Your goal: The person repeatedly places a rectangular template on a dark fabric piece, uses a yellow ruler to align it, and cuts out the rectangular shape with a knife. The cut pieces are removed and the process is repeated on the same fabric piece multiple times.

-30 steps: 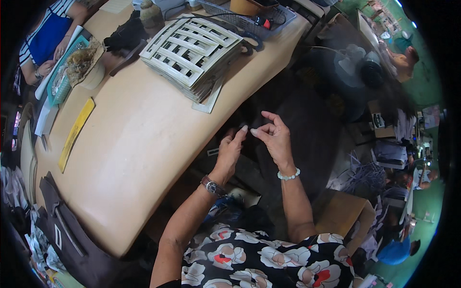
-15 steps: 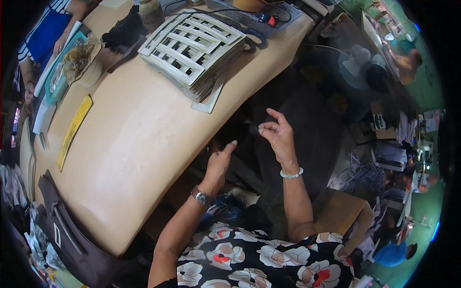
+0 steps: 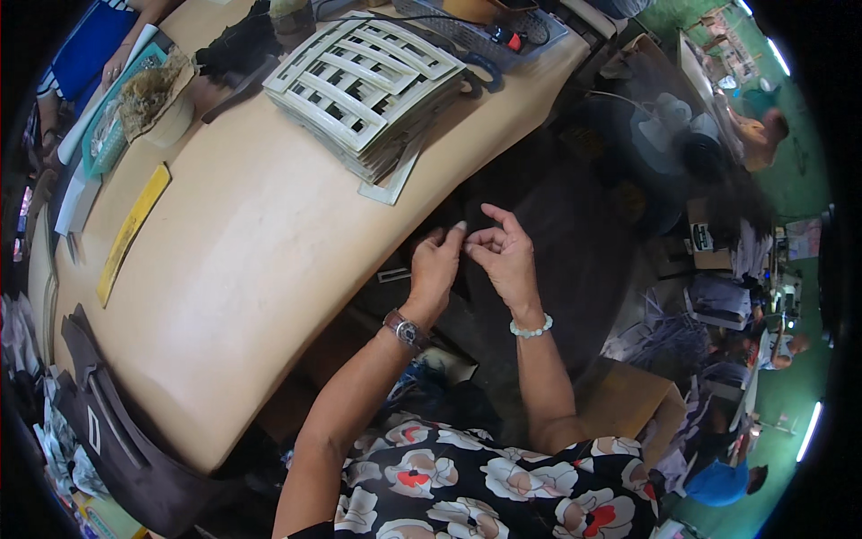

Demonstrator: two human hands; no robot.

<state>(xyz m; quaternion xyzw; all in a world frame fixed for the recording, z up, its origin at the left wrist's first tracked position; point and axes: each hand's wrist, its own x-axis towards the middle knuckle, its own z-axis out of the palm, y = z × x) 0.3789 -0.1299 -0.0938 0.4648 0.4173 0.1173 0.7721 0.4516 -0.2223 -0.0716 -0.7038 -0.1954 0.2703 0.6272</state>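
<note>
My left hand (image 3: 435,269), with a watch on its wrist, is closed with the thumb pointing up, just off the table's near edge. Beside it, my right hand (image 3: 505,256), wearing a beaded bracelet, pinches thumb and forefinger together while another finger sticks out. The fingertips of both hands nearly meet. Whatever they hold is too small or too dark to make out. Dark brown material (image 3: 566,260) spreads below and to the right of my hands. A small pale rectangular outline (image 3: 392,275) shows against the dark just left of my left hand.
The tan table (image 3: 224,278) carries a stack of pale slotted panels (image 3: 364,76), a yellow strip (image 3: 133,235), dark-handled scissors (image 3: 485,74) and a teal basket (image 3: 112,126). A dark brown bag (image 3: 117,440) hangs over its left end. A cardboard box (image 3: 628,404) stands right; another person's arm (image 3: 130,54) is far left.
My hands have come together: the left moved up and right, the right slightly left. The pale outline beside my left hand has come into view. The view has shifted slightly.
</note>
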